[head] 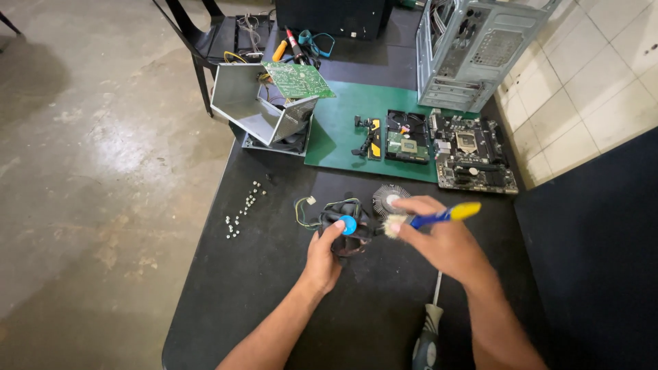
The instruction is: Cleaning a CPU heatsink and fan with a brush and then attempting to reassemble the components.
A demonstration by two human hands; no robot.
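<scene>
Even, soft daylight, fairly bright. A pale glare patch lies on the concrete floor (103,137) at nine o'clock; the black desk (274,294) soaks up light and shows only faint shadows under the hands. Focus is sharp in the centre, with wide-angle bending at the edges, plain in the tiled wall (596,75) at two o'clock.

You have bare table (226,294) left of your left hand (322,257), up to the scattered screws (243,209). Ahead, the heatsink (387,199), green mat (343,130), hard drive (408,137) and motherboard (473,151) crowd the way. A screwdriver (428,329) lies just beside your right forearm. The opened power supply (271,103) blocks the far left.
</scene>
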